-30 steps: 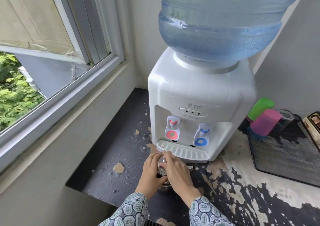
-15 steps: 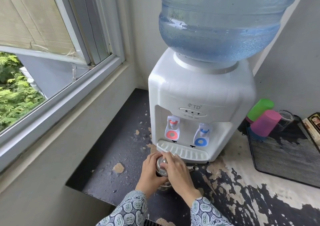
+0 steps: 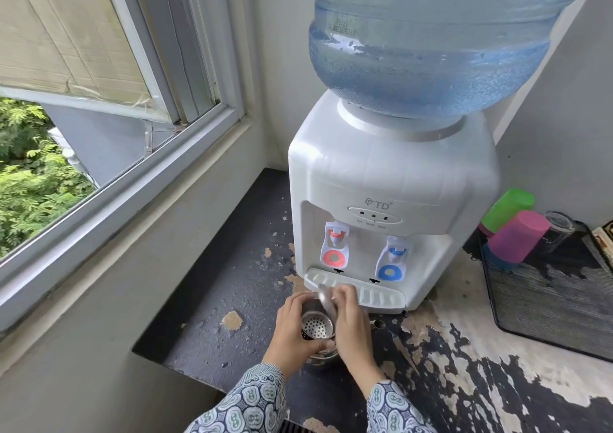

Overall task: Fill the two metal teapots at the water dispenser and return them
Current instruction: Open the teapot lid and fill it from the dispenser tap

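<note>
On the worn dark counter [image 3: 232,266], just in front of the white water dispenser [image 3: 391,180], we are holding one metal teapot [image 3: 316,328] between both hands. Our left hand [image 3: 292,329] is wrapping around the pot's left wall and gripping it. Our right hand [image 3: 351,323] is closing on the lid [image 3: 326,300], which is tilting up on edge at the pot's far rim, so the perforated strainer basket [image 3: 316,326] inside is showing. The pot is standing upright on the counter, below and just short of the drip tray [image 3: 374,295]. The red tap [image 3: 335,248] is lying straight ahead of the pot and above it; the blue tap [image 3: 393,261] is lying ahead and to the right. We judge that the pot needs to travel forward and up to bring its open mouth under a tap, and the red one is nearer. Our left hand is the one carrying the pot's weight. A second teapot is not clearly showing, apart from a small metal piece beside our right hand.
</note>
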A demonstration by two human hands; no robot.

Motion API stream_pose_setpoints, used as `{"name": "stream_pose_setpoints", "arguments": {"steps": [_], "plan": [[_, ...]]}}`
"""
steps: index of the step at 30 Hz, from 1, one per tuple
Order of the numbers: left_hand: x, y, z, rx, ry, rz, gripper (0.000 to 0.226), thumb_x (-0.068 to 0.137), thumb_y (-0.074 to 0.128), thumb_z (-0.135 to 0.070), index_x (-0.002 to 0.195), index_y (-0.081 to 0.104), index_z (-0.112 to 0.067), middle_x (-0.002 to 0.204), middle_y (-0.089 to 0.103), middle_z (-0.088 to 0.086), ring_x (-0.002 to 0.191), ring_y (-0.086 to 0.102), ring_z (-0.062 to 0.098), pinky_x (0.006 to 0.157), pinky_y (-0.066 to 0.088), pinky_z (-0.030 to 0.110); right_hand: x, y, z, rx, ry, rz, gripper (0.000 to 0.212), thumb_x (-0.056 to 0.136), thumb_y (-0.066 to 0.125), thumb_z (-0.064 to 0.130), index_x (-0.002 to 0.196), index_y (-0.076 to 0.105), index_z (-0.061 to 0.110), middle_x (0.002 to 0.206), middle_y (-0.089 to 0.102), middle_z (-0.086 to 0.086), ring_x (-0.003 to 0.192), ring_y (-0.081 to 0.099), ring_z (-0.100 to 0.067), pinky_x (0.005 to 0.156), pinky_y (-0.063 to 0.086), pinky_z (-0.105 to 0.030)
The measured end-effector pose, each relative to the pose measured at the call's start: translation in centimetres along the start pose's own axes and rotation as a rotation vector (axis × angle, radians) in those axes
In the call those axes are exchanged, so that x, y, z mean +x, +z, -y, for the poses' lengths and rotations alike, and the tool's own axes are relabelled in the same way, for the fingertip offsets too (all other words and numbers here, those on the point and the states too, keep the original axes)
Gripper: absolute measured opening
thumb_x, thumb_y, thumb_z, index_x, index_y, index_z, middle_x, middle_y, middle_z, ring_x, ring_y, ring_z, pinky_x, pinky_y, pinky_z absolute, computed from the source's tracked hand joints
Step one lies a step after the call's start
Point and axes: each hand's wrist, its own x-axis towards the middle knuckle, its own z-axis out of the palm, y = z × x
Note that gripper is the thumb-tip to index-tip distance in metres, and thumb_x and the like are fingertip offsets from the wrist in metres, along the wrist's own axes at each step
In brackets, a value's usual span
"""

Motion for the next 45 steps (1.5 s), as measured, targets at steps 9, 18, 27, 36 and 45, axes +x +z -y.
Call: {"name": "stream_pose_setpoints", "arguments": {"steps": [9, 18, 27, 36, 45], "plan": [[0.0, -0.3, -0.2, -0.033, -0.011, 0.022, 0.08, 0.059, 0.084, -0.029, 0.121, 0.033, -0.036, 0.126, 0.034, -0.015, 0.121, 0.032, 0.008, 0.103, 0.026, 0.02, 0.3, -1.8, -0.4, 0.21, 0.006, 0.06, 0.016, 0.098, 0.035, 0.023, 0.085, 0.042, 0.017, 0.082, 0.059, -0.01, 0.085, 0.058, -0.023, 0.071, 0.046, -0.034], [0.0, -0.2, 0.3, -0.007, 0.001, 0.014, 0.08, 0.062, 0.083, -0.027, 0.129, 0.039, -0.021, 0.128, 0.035, -0.011, 0.125, 0.034, 0.011, 0.105, 0.025, 0.021, -5.0, -5.5, -4.9, 0.069, -0.002, -0.236, 0.012, 0.087, 0.046, 0.036, 0.097, 0.049, 0.03, 0.119, 0.053, 0.021, 0.106, 0.051, 0.01, 0.092, 0.042, -0.014], [-0.1, -0.2, 0.6, 0.016, 0.037, 0.028, 0.08, 0.064, 0.082, -0.03, 0.131, 0.04, -0.021, 0.132, 0.036, -0.01, 0.127, 0.034, 0.011, 0.109, 0.026, 0.025, -8.1, -5.0, -10.2, -0.169, 0.246, -0.34, 0.021, 0.074, 0.073, 0.007, 0.075, 0.052, 0.01, 0.107, 0.069, -0.008, 0.098, 0.061, -0.019, 0.076, 0.041, -0.028], [-1.2, -0.2, 0.6, -0.011, 0.048, 0.037, 0.081, 0.069, 0.057, -0.067, 0.133, 0.028, -0.028, 0.14, 0.029, -0.008, 0.133, 0.029, 0.006, 0.115, 0.026, 0.029, -3.8, -5.7, -4.8, 0.124, 0.161, -0.417, 0.019, 0.086, 0.06, 0.009, 0.102, 0.054, 0.015, 0.104, 0.059, 0.001, 0.1, 0.053, -0.014, 0.084, 0.04, -0.015], [-2.3, -0.3, 1.1, -0.049, 0.025, 0.029, 0.106, 0.052, 0.063, -0.078, 0.136, 0.012, -0.04, 0.151, 0.019, -0.006, 0.145, 0.004, 0.009, 0.119, 0.012, 0.036, -2.4, -3.8, -5.1, 0.085, 0.166, -0.051, 0.016, 0.087, 0.057, 0.008, 0.094, 0.059, 0.022, 0.099, 0.063, 0.009, 0.095, 0.06, -0.006, 0.09, 0.049, -0.03]]}}
